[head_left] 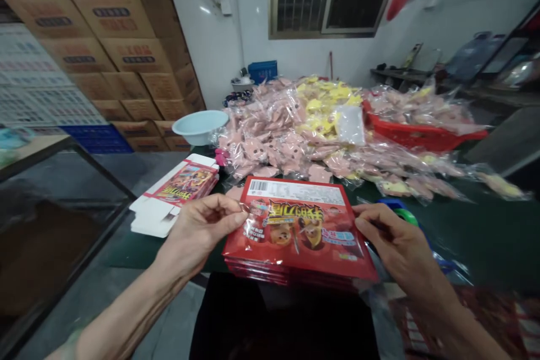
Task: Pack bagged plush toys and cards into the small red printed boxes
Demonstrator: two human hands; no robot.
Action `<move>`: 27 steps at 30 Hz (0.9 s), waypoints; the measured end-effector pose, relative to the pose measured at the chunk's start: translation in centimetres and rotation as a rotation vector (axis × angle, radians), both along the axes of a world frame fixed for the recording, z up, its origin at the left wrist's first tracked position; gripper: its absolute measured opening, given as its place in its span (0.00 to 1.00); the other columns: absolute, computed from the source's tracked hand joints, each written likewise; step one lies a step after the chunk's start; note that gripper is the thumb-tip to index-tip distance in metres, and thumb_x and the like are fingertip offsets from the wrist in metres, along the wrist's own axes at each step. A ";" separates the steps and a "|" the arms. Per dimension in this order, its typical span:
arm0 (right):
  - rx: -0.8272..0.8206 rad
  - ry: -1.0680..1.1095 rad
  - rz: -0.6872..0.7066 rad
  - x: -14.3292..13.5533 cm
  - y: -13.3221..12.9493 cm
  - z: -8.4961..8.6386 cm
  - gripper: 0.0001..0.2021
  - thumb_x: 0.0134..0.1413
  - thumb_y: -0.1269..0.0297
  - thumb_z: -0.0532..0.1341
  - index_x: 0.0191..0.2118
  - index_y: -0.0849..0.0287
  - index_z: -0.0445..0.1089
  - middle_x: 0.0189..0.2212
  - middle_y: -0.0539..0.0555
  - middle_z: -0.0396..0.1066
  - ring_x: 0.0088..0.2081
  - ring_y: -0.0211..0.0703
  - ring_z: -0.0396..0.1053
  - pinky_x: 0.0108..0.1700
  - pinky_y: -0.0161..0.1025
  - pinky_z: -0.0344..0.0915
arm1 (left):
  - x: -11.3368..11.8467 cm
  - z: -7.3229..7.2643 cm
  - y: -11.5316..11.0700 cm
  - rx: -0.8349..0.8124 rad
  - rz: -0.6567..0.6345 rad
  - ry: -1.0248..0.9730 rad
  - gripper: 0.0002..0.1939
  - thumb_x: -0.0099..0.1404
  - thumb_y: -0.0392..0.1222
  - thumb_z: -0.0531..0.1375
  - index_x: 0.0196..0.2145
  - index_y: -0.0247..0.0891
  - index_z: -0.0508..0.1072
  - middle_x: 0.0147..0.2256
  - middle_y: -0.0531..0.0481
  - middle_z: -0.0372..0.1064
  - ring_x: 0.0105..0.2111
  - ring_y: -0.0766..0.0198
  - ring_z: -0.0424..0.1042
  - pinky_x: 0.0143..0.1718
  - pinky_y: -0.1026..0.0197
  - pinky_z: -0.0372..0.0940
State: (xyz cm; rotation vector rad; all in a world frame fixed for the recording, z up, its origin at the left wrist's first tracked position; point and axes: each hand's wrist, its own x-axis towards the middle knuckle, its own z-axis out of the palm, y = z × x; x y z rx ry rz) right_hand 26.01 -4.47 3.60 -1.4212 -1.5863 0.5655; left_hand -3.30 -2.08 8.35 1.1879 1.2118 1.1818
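Well, your left hand (202, 230) has thumb and forefinger pinched narrow at the left edge of the top red packet (299, 230), which lies on a stack before your lap; your right hand (394, 239) grips its right edge, fingers curled close. Beyond, a red basket (415, 138) holds bagged pink pieces (415, 107), and a pale blue basin (200, 126) stands left of the heap (270, 135).

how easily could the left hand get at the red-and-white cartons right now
Likely yes: the red-and-white cartons lie close by the left hand, with no visible obstacle between. It is at the edge of the stacked red packets, so it would probably have to leave those first.
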 end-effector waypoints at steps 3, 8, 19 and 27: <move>0.068 -0.070 -0.039 -0.2 0.1 -0.2 0.10 0.55 0.57 0.57 0.28 0.55 0.67 0.37 0.56 0.69 0.38 0.45 0.67 0.34 0.38 0.65 | 0.1 -1.2 0.1 0.098 0.076 -0.061 0.15 0.45 0.37 0.70 0.22 0.36 0.65 0.21 0.58 0.66 0.22 0.73 0.63 0.25 0.70 0.59; 0.258 -0.215 -0.093 -0.5 0.3 -0.5 0.08 0.55 0.60 0.57 0.29 0.55 0.68 0.43 0.56 0.66 0.46 0.48 0.66 0.45 0.44 0.63 | 0.6 -2.3 0.3 0.139 0.163 -0.124 0.16 0.47 0.37 0.69 0.25 0.38 0.63 0.24 0.57 0.66 0.24 0.72 0.65 0.27 0.69 0.61; 0.101 -0.277 -0.103 -0.9 1.4 1.0 0.11 0.52 0.56 0.54 0.25 0.55 0.63 0.25 0.52 0.66 0.24 0.40 0.63 0.25 0.37 0.60 | 0.9 -3.6 0.5 0.132 0.211 -0.081 0.13 0.51 0.38 0.67 0.23 0.37 0.63 0.24 0.57 0.62 0.25 0.72 0.60 0.26 0.69 0.57; -0.008 -0.050 -0.217 -1.3 1.6 -0.5 0.12 0.44 0.53 0.60 0.26 0.54 0.58 0.21 0.49 0.64 0.22 0.39 0.62 0.23 0.36 0.59 | 1.0 -4.4 0.1 0.088 0.268 -0.078 0.14 0.51 0.38 0.66 0.24 0.38 0.62 0.24 0.58 0.60 0.23 0.73 0.58 0.25 0.69 0.56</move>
